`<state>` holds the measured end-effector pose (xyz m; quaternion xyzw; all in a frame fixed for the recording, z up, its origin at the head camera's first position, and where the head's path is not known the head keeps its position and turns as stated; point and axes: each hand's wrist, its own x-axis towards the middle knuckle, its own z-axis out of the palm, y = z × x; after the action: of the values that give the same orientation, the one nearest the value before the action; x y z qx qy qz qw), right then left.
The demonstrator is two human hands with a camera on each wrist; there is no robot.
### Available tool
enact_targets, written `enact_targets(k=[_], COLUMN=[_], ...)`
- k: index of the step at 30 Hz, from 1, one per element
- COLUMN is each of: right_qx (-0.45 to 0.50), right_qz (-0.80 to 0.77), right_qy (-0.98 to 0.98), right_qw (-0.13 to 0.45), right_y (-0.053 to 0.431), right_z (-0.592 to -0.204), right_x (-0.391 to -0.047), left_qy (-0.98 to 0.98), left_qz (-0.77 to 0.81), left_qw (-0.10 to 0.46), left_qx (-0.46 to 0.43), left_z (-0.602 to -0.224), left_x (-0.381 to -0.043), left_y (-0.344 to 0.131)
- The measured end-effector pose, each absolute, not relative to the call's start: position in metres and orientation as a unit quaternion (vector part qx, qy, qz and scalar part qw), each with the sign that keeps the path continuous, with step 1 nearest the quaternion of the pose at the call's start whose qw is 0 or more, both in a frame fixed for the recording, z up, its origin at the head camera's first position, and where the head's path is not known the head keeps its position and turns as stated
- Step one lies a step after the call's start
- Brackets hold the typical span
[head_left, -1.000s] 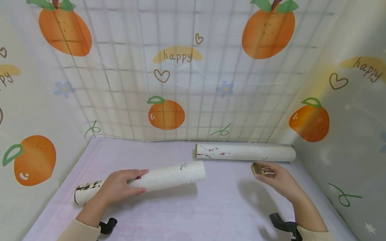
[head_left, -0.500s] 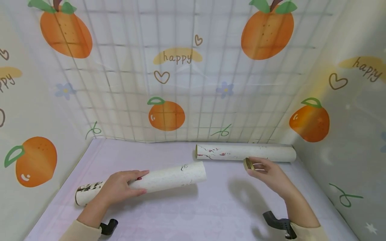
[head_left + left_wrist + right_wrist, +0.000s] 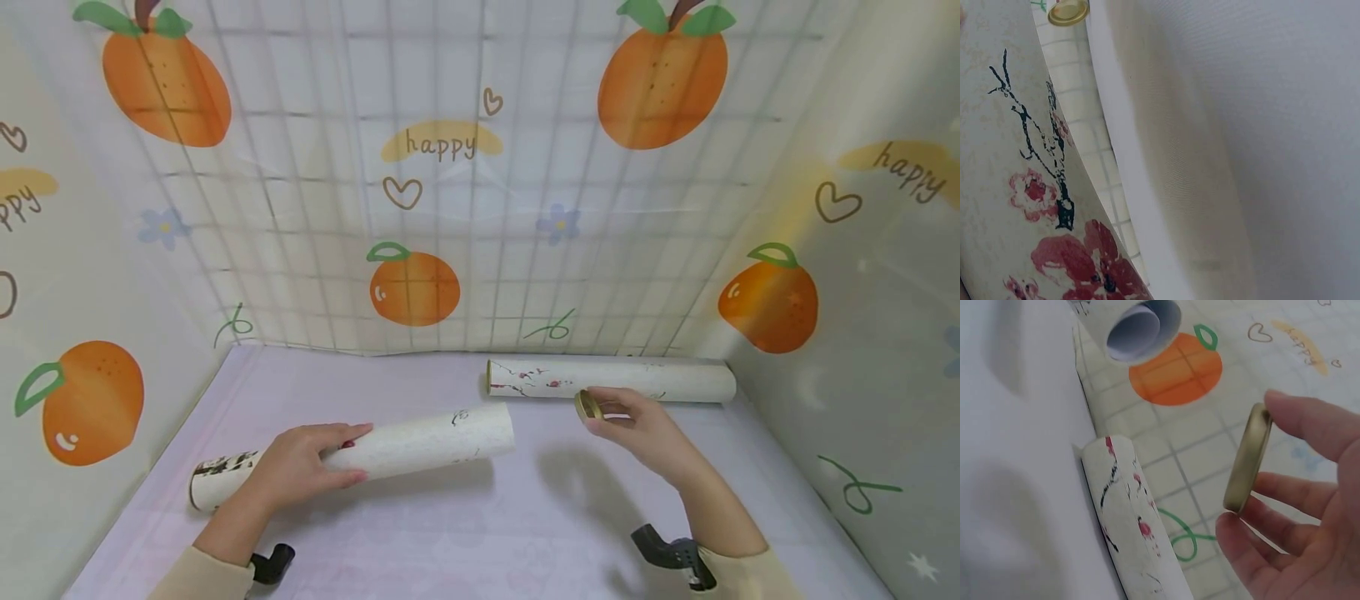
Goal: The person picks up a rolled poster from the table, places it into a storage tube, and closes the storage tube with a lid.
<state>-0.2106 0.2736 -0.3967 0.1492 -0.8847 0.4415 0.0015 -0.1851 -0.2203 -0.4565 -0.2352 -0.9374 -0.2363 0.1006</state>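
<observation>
My left hand (image 3: 300,467) grips a white cardboard tube (image 3: 442,437) around its middle, its right end tilted up off the table. Dark branches and red flowers are printed on this tube (image 3: 1041,156). In the right wrist view its open end (image 3: 1175,325) faces me, and rolled paper (image 3: 1135,332) shows inside. Between thumb and fingertips my right hand (image 3: 637,425) pinches a round gold metal lid (image 3: 1247,459). The lid is in the air, right of the tube's open end and apart from it.
A second white tube (image 3: 622,380) with a flower print and gold rim lies along the back of the table (image 3: 420,550). Patterned cloth (image 3: 420,217) hangs behind and at both sides.
My right hand has moved left with the lid, closer to the open end of the tube. The left hand and its tube stay almost where they were.
</observation>
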Motion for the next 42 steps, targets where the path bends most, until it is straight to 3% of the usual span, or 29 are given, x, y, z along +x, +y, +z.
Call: enact_targets(k=[42], right_qx=[0.226], right_qz=[0.559], right_qy=[-0.794], right_qw=[-0.074], right_y=[0.219], right_z=[-0.428], right_x=[-0.217], left_qy=[-0.932], left_qz=[-0.243], left_qw=[0.115], left_qx=[-0.244], left_z=[-0.456], left_x=[-0.185], left_y=[-0.216])
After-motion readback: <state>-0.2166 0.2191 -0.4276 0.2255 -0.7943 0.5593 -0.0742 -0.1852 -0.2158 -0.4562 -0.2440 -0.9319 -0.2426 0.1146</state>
